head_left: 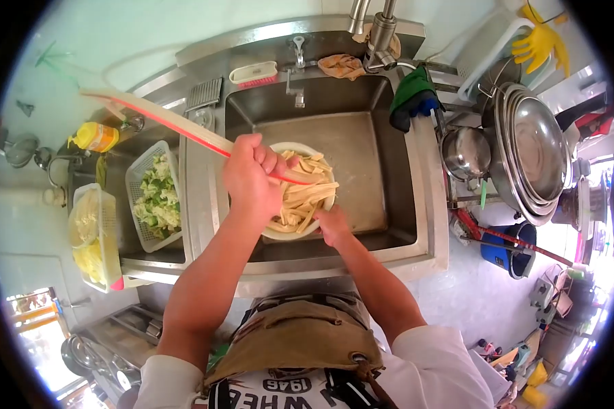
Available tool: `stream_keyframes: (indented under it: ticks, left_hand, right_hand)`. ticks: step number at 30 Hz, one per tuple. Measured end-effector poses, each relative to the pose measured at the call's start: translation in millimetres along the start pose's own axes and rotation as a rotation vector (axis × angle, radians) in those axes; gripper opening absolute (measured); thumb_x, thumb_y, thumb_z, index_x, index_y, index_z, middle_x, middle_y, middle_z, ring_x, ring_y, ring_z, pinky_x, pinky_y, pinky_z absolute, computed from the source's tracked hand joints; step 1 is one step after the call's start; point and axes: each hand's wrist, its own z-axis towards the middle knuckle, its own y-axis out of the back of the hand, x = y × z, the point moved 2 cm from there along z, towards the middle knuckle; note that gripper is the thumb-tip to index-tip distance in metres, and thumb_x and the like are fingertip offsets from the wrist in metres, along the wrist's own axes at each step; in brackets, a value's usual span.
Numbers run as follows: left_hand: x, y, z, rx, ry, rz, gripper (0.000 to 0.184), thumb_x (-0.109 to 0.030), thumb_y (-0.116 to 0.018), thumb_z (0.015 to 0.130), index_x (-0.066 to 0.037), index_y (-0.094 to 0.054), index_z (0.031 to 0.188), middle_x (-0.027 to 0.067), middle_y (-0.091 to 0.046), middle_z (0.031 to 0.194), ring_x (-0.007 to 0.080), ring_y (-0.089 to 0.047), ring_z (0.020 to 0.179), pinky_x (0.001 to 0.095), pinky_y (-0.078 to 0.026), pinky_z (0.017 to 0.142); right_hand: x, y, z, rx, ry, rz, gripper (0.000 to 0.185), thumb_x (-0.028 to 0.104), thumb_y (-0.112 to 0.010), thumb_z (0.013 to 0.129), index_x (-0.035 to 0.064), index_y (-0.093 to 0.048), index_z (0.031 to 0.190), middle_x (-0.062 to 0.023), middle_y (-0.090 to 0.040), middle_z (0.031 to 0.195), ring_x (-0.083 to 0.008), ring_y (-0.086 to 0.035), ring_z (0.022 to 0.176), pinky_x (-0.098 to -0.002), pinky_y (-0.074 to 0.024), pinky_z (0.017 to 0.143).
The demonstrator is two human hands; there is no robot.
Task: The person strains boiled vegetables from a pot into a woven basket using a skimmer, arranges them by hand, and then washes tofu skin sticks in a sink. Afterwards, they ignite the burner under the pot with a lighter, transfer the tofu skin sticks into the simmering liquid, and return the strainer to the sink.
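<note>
My left hand [252, 174] is closed around a thin, pale cutting board [177, 131] with a red edge, seen almost edge-on. The board slants from the upper left down to a bowl [288, 236] over the sink. Pale yellow strips [310, 198], like cut tofu skin, fill this bowl, and the board's lower end lies just above them. At the bowl's lower right, my right hand [333, 225] grips the rim. The fingers under the rim are partly hidden.
Around the bowl is the steel sink [361, 163]. A basket [172, 235] of chopped green vegetables stands left, near another basket [109, 238] with yellow food. Stacked metal basins [535, 150], a pot [466, 153] and a blue bucket [505, 249] are right. The faucet [382, 34] rises behind.
</note>
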Motion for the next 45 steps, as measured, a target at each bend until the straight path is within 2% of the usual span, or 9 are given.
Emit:
stream_keyframes:
  ticks: [14, 25, 29, 31, 37, 38, 40, 41, 45]
  left_hand:
    - [21, 150, 41, -0.247, -0.211, 0.119, 0.016, -0.016, -0.054, 0.081, -0.006, -0.048, 0.070, 0.0054, -0.049, 0.063, 0.0215, -0.050, 0.061, 0.0400, -0.045, 0.074]
    - [30, 220, 43, 0.003, 0.426, 0.650, 0.021, -0.032, -0.052, 0.087, -0.012, -0.056, 0.085, -0.0002, -0.053, 0.075, 0.0129, -0.053, 0.073, 0.0312, -0.042, 0.062]
    - [-77, 290, 93, 0.263, -0.296, 1.379, 0.006, -0.011, -0.058, 0.075, -0.006, -0.060, 0.078, 0.0051, -0.058, 0.066, 0.0139, -0.057, 0.062, 0.0314, -0.045, 0.055]
    - [-141, 315, 123, -0.099, -0.188, 0.932, 0.011, -0.011, -0.054, 0.077, -0.004, -0.060, 0.071, 0.0084, -0.057, 0.063, 0.0162, -0.057, 0.058, 0.0329, -0.044, 0.053]
    - [-308, 438, 320, -0.218, -1.166, 1.910, 0.027, -0.019, -0.043, 0.087, -0.002, -0.057, 0.073, 0.0168, -0.059, 0.069, 0.0324, -0.059, 0.065, 0.0443, -0.046, 0.059]
    - [-313, 504, 439, -0.397, -0.835, 2.151, 0.026, -0.019, -0.040, 0.088, -0.002, -0.058, 0.079, 0.0200, -0.060, 0.080, 0.0361, -0.059, 0.075, 0.0479, -0.045, 0.066]
    - [-344, 447, 424, -0.305, -0.869, 1.425, 0.030, -0.023, -0.035, 0.091, 0.000, -0.054, 0.094, 0.0238, -0.059, 0.090, 0.0394, -0.056, 0.087, 0.0498, -0.042, 0.077]
    - [-359, 516, 561, -0.363, -0.830, 1.562, 0.036, -0.027, -0.031, 0.093, 0.001, -0.054, 0.096, 0.0227, -0.058, 0.089, 0.0369, -0.055, 0.084, 0.0480, -0.041, 0.077]
    - [-375, 459, 526, -0.256, -0.252, 0.844, 0.035, -0.038, -0.047, 0.089, -0.009, -0.059, 0.104, 0.0030, -0.054, 0.090, 0.0181, -0.046, 0.080, 0.0352, -0.039, 0.075]
  right_hand:
    - [19, 81, -22, -0.074, 0.051, 0.160, 0.030, 0.003, -0.057, 0.072, -0.0002, -0.054, 0.102, -0.0108, -0.061, 0.094, -0.0232, -0.062, 0.075, -0.0334, -0.0482, 0.052]
    - [26, 93, -16, -0.074, 0.135, 0.267, 0.039, 0.002, -0.055, 0.074, 0.0000, -0.052, 0.113, -0.0103, -0.060, 0.101, -0.0243, -0.062, 0.088, -0.0359, -0.0538, 0.066]
    - [17, 56, 7, 0.009, 0.068, 0.312, 0.054, 0.002, -0.059, 0.074, 0.0039, -0.043, 0.126, -0.0105, -0.056, 0.115, -0.0263, -0.058, 0.101, -0.0411, -0.0519, 0.080]
    - [0, 52, 10, -0.037, 0.064, 0.272, 0.061, 0.002, -0.058, 0.074, 0.0042, -0.038, 0.131, -0.0117, -0.053, 0.121, -0.0292, -0.056, 0.108, -0.0455, -0.0503, 0.086]
    - [29, -49, -51, -0.092, 0.165, 0.300, 0.059, 0.004, -0.056, 0.074, 0.0030, -0.039, 0.131, -0.0134, -0.050, 0.125, -0.0312, -0.052, 0.113, -0.0472, -0.0476, 0.090]
    - [29, -61, -44, -0.147, 0.171, 0.335, 0.057, 0.003, -0.055, 0.074, 0.0030, -0.041, 0.129, -0.0133, -0.052, 0.121, -0.0308, -0.054, 0.109, -0.0459, -0.0490, 0.088]
    - [25, -71, -45, -0.261, 0.142, 0.267, 0.047, 0.003, -0.054, 0.073, 0.0013, -0.048, 0.120, -0.0120, -0.056, 0.110, -0.0281, -0.058, 0.098, -0.0415, -0.0508, 0.082]
    - [22, -73, -48, -0.275, 0.132, 0.243, 0.045, 0.003, -0.054, 0.073, 0.0002, -0.049, 0.117, -0.0118, -0.057, 0.106, -0.0274, -0.059, 0.095, -0.0403, -0.0506, 0.081]
    - [3, -101, -85, -0.312, 0.120, 0.422, 0.054, -0.001, -0.047, 0.073, -0.0005, -0.040, 0.127, -0.0143, -0.052, 0.120, -0.0312, -0.053, 0.110, -0.0458, -0.0457, 0.093]
